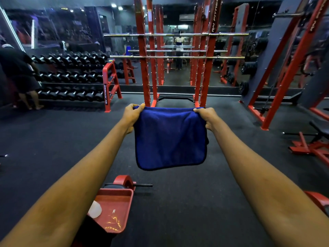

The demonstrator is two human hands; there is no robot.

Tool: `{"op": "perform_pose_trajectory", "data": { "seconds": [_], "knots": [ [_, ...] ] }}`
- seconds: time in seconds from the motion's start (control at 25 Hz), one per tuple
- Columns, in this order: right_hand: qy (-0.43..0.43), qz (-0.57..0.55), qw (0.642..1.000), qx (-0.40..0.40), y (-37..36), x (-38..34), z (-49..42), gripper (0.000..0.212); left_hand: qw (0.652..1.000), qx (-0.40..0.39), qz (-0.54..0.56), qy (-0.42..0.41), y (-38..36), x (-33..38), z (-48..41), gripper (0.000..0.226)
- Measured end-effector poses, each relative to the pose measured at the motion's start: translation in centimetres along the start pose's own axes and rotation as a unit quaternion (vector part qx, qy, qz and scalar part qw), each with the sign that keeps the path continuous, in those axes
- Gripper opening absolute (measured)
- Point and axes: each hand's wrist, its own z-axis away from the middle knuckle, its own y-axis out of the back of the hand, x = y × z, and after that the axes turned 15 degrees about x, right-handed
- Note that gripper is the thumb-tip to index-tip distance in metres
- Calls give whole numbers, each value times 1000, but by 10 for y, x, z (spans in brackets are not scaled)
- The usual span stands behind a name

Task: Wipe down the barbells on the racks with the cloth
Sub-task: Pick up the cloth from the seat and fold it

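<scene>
Blue cloth (170,138) up before the red rack (143,72)!
Left hand (131,116), right hand (207,118) pinch its top corners; racked barbells (178,34) run level, left-to-right.

Cloth (170,138) blue w/ dark trim — racks (145,68) red — barbells (176,34) chrome.

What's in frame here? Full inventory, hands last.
cloth: one, blue, hanging mid-frame from its top corners
upper barbell: one, chrome, across the rack ahead
lower barbell: one, chrome, same rack, below the first
rack: one, red uprights, centre, in front of a mirror
dumbbells: many, black, three tiers, left
tray: one, red, bottom centre
disc: one, white, in the tray
other person: one, dark clothes, left edge
left hand: grips the cloth's top left corner
right hand: grips the cloth's top right corner
</scene>
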Motion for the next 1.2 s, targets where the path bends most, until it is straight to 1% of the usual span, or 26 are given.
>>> {"op": "perform_pose_trajectory", "data": {
  "seconds": [0.08,0.12,0.2,0.28,0.32,0.36,0.44,0.56,0.6,0.64,0.68,0.72,0.76,0.8,0.84,0.88,0.92,0.96,1.04,1.12,1.16,1.2],
  "knots": [
    [-7,-13,999,35,-2,-1,-2,37,995,-47,56,63,-2,5,8,30],
    [-1,-16,998,56,-4,-3,-5,34,991,-70,86,80,-4,9,16,28],
    [28,-18,996,78,-10,-13,1,16,989,-76,109,65,-15,14,24,30],
    [68,-30,996,40,-17,-27,24,14,991,-56,116,34,-28,21,31,31],
    [88,-34,996,5,-23,-32,37,13,991,-54,119,25,-35,24,34,29],
    [109,-42,992,-37,-30,-37,49,10,991,-59,120,22,-41,30,39,26],
    [123,-54,984,-115,-38,-45,73,3,987,-103,124,6,-48,39,50,27],
    [155,-45,968,-192,-34,-51,78,28,971,-186,145,-25,-45,43,54,37],
    [185,-33,958,-215,-30,-50,76,31,965,-210,153,-30,-42,43,53,39],
    [236,4,947,-218,-27,-49,74,33,961,-226,158,-30,-39,43,50,41],
    [309,59,929,-194,-25,-47,72,32,959,-233,156,-27,-38,43,48,45],
    [383,112,904,-155,-25,-45,70,31,961,-231,150,-21,-38,42,47,48],
    [433,139,883,-116,-25,-43,68,33,964,-224,141,-16,-38,42,48,51],
    [447,153,876,-95,-25,-44,65,40,967,-217,135,-12,-39,39,48,53],
    [431,169,881,-103,-23,-45,62,49,968,-213,134,-11,-39,37,49,55],
    [397,192,888,-127,-20,-49,60,50,968,-213,136,-9,-38,36,49,57],
    [371,224,888,-154,-16,-51,58,43,967,-217,132,-9,-36,35,49,59],
    [362,251,881,-173,-12,-53,55,33,966,-224,127,-11,-35,32,47,62],
    [378,256,871,-179,-9,-54,51,22,960,-256,117,3,-31,23,45,67],
    [409,215,874,-152,-11,-58,48,20,949,-311,40,5,-28,4,43,63],
    [426,193,875,-127,-11,-60,45,19,942,-335,-13,4,-28,-10,42,54],
    [440,171,876,-102,-11,-64,43,19,940,-338,-44,9,-28,-24,40,46]
  ]
}}
